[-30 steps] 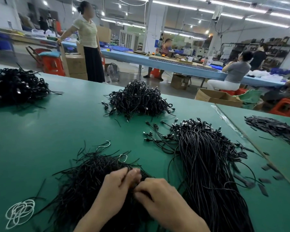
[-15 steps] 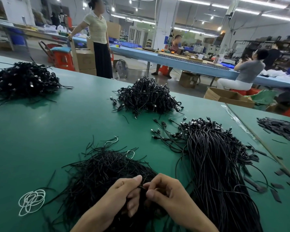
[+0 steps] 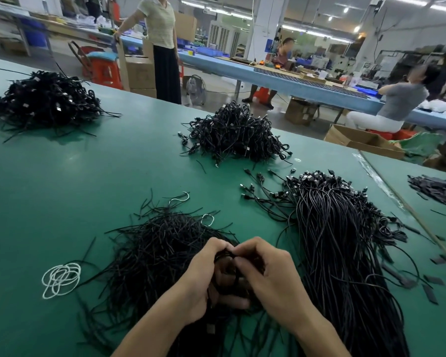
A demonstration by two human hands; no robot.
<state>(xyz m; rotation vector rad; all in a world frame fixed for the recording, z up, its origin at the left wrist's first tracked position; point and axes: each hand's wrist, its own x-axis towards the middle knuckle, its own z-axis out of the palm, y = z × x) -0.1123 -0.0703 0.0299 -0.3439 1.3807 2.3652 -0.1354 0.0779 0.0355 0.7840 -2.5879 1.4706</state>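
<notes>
Both hands are down low at the near edge of the green table (image 3: 62, 181), pressed close together. The left hand (image 3: 200, 279) has its fingers curled round a small black cable (image 3: 224, 255) wound into a coil, thumb on top. The right hand (image 3: 269, 276) meets it knuckle to knuckle, fingertips pinching the same coil from the other side. So that's both hands tight on the cable, held just above the loose pile of thin black ties (image 3: 155, 243). Just to the right lies a thick spread of long cables (image 3: 345, 240), plugs fanned out at the far end. To the left, apart from the ties, sit some white loops (image 3: 61, 279). Further back there's a heap (image 3: 237, 135) of coiled cables at centre, and a second heap (image 3: 41, 99) well off to the far left.
</notes>
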